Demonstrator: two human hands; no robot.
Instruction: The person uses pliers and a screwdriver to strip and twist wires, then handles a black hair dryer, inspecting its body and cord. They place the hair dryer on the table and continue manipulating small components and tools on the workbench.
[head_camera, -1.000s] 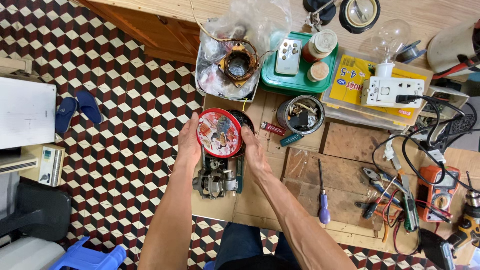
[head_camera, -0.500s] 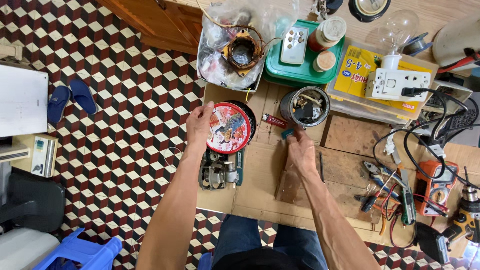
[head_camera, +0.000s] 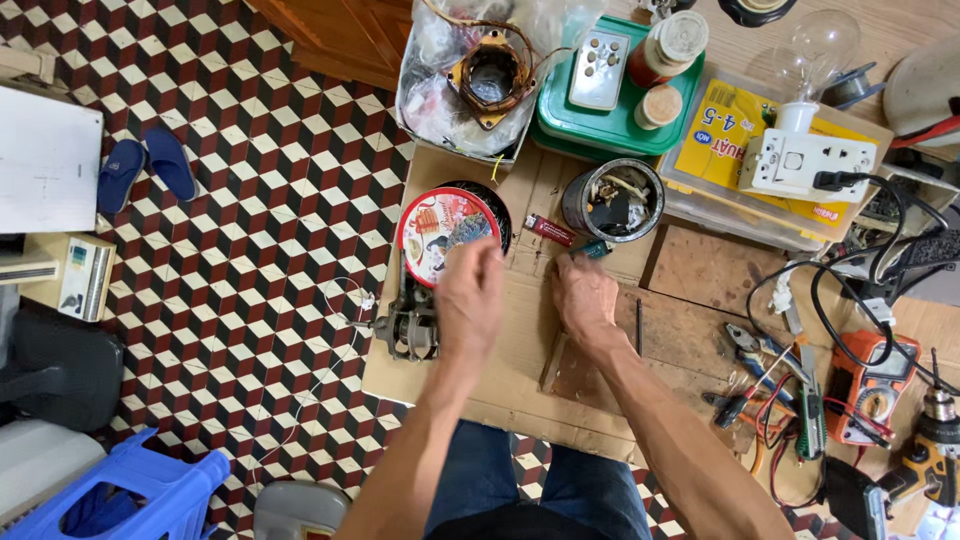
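Hands work over cardboard. Left hand, fingers loosely curled and seemingly empty, hovers at the red tin lid's five o'clock edge, above the motor. Right hand lies flat, fingertips at the screwdriver at twelve o'clock; whether it grips is unclear. Judging by this, picking up the tool comes next. The motor is mostly hidden.

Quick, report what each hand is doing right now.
Left hand: loosely curled beside the round red tin lid, grip unclear.
Right hand: on the small teal-tipped tool; grip unclear.
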